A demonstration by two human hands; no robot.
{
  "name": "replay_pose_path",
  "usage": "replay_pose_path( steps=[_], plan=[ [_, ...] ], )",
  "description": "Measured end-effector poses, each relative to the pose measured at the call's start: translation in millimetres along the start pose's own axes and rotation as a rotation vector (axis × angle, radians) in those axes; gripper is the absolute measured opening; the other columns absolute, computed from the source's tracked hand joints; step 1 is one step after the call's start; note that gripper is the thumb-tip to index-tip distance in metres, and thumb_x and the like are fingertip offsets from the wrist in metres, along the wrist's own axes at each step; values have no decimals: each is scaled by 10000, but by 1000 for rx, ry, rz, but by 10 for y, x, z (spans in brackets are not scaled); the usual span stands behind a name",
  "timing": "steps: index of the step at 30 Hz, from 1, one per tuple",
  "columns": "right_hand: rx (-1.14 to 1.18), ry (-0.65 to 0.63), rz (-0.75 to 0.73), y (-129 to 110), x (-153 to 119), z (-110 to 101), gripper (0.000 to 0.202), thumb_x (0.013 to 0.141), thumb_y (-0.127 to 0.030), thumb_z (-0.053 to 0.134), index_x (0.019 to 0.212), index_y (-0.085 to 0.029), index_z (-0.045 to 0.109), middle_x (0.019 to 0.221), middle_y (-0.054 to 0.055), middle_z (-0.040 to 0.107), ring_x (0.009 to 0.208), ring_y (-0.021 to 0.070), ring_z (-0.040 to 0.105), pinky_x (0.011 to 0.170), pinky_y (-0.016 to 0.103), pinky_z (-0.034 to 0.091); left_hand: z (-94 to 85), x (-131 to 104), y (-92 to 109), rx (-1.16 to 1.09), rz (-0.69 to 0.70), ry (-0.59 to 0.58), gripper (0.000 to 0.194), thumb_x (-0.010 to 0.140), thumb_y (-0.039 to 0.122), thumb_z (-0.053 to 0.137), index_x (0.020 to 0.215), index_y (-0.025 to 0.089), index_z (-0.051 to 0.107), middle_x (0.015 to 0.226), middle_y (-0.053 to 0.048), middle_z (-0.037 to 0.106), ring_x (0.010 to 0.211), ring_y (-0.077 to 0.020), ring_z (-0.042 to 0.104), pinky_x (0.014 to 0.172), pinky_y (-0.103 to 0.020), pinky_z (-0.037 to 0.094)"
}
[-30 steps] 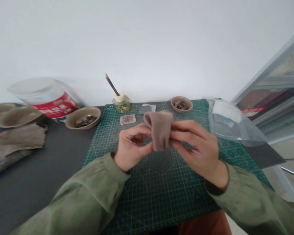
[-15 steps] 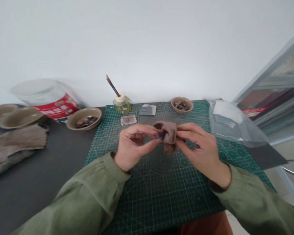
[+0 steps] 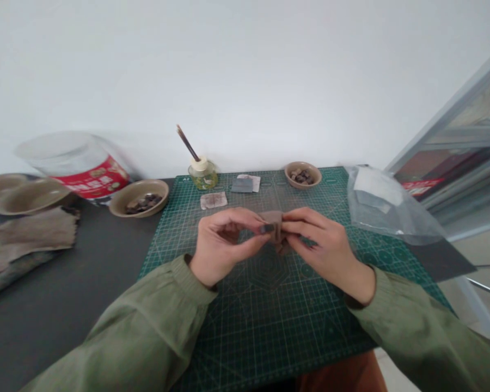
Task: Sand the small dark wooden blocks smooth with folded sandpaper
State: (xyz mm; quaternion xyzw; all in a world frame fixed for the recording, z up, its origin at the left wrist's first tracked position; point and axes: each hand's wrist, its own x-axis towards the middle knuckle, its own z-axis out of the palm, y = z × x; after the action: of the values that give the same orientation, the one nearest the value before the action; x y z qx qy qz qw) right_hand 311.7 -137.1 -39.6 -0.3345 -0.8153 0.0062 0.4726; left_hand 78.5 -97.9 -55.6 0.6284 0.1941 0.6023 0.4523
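My left hand [image 3: 228,242] pinches a small dark piece [image 3: 266,228] between thumb and fingertips, above the middle of the green cutting mat [image 3: 245,326]. Against the piece's right side lies a bunched brown cloth [image 3: 275,219], which my right hand [image 3: 326,247] grips with its fingers together. The two hands nearly meet at the cloth, and the fingers partly hide both the piece and the cloth.
Bowls of small stone-like pieces stand at the back right [image 3: 303,175] and left [image 3: 139,198]. Behind the hands are a jar with sticks [image 3: 203,173], a stained paper [image 3: 213,200] and grey sheets [image 3: 245,184]. A plastic bag [image 3: 387,204] lies right; a large tub [image 3: 90,169] and cloths [image 3: 36,234] lie left.
My right hand has moved left, toward my left hand, and the cloth has come with it, now pressed closer around the small piece. My left hand has barely moved.
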Motion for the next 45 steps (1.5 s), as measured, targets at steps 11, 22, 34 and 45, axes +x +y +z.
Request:
replay_pose_path(
  steps=[11, 22, 34, 45],
  plan=[
    [-29, 16, -90, -164, 185, -180, 326, 1038, -33, 710, 1210, -280, 835, 1224, 81, 846, 1098, 238, 827, 928, 393, 700, -33, -22, -35, 33, 5, -22, 209, 791, 145, 1025, 914, 198, 865, 884, -61, 873, 816, -199, 816, 801, -300, 677],
    [-55, 67, 69, -52, 126, -332, 213, 1017, -52, 759, 1123, -223, 827, 1124, 86, 853, 1023, 227, 810, 880, 360, 656, -11, -10, -12, 68, 45, -89, 202, 879, 82, 928, 1028, 191, 847, 975, -79, 857, 895, -181, 799, 830, -281, 660],
    [-13, 87, 93, -180, 173, -314, 232, 1003, -42, 756, 1115, -226, 843, 1114, 83, 855, 967, 225, 798, 804, 348, 643, -19, -47, -58, 116, 90, -139, 254, 902, 61, 905, 1111, 199, 864, 1008, -80, 852, 864, -173, 756, 817, -312, 630],
    [-130, -112, -72, -77, 109, -244, 219, 1045, -25, 702, 1150, -178, 817, 1184, 130, 842, 1055, 246, 822, 888, 371, 675, -20, -17, -16, 200, 142, -120, 168, 882, 81, 910, 996, 191, 854, 908, -66, 809, 818, -185, 733, 786, -347, 605]
  ],
)
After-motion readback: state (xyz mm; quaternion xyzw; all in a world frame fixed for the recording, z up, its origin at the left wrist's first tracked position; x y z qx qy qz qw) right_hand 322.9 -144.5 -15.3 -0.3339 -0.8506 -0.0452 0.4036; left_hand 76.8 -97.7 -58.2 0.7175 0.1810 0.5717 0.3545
